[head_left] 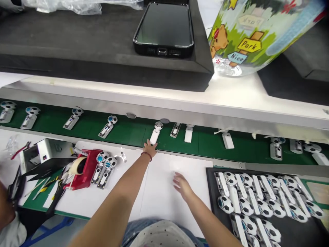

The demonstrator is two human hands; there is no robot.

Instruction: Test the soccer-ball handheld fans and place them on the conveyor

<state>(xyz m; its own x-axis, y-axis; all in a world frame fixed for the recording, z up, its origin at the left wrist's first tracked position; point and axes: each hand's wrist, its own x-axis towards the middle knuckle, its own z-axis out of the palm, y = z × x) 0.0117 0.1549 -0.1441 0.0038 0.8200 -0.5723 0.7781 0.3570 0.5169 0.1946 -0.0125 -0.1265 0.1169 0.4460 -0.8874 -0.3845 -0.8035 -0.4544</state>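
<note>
Conveyor belt (128, 132), green and narrow, runs across the bench. Small handheld fans lie flat on it, spaced apart and mostly with handles pointing toward the person, which probably makes each one easy to reach singly. The left hand (149, 149), a red band (146, 155) at its wrist, is stretched out to the near edge of the belt. Its fingertips meet the lower end of a white fan (155, 134) that lies on the belt with its round grille away from the person; from this angle I cannot tell whether the fingers have closed on the handle or only touch it. The right hand (181, 185) hovers low over the white tabletop (164, 209), fingers loosely spread and holding nothing. Just to its right is a black tray (211, 173) packed with football-patterned fans laid in rows, seemingly kept on that side for short reaches. To the left, two more patterned fans (102, 168) lie beside a red tape dispenser (83, 171). On the raised foam shelf behind the belt a black phone (163, 29) lies face up, well clear of the working surface, next to a cartoon-printed bottle (252, 34).
</note>
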